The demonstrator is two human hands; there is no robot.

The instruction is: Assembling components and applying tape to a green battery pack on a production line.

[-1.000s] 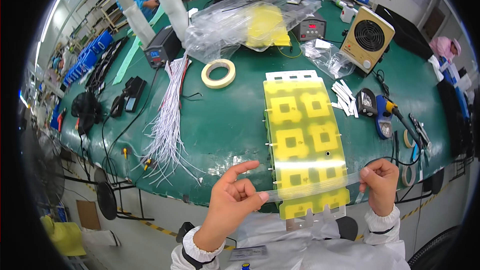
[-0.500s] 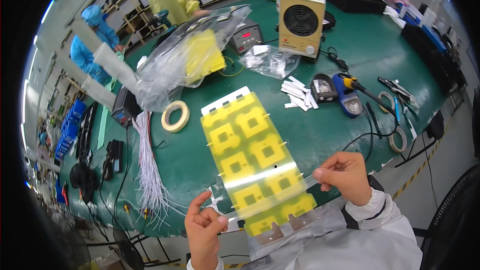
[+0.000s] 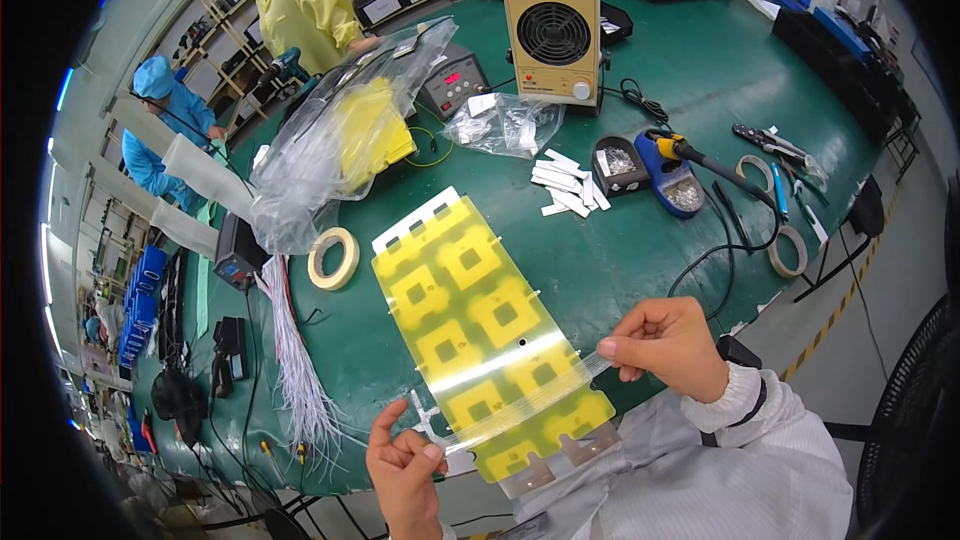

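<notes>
A yellow panel (image 3: 470, 285) with square cut-outs lies on the green table, its near end reaching past the front edge. At its far end a white strip (image 3: 412, 222) shows, and grey metal-looking tabs (image 3: 560, 465) stick out at the near end. Across the panel's near part runs a clear tape strip (image 3: 530, 400), pulled straight between both hands. My left hand (image 3: 405, 475) pinches one end beside the panel's left edge, index finger raised. My right hand (image 3: 672, 350) pinches the other end past the right edge. Whether the strip touches the panel, I cannot tell.
A tape roll (image 3: 333, 259) and a white wire bundle (image 3: 295, 360) lie left. Beyond are a plastic bag (image 3: 300, 165), an ionizer fan (image 3: 553, 40) and white strips (image 3: 568, 183). A soldering iron in its stand (image 3: 672, 175) and hand tools (image 3: 778, 152) sit right. Two co-workers stand far left.
The whole view has swung slightly, so the table's things appear further left. Both hands keep their pinch on the clear strip, which stays stretched over the panel's near part.
</notes>
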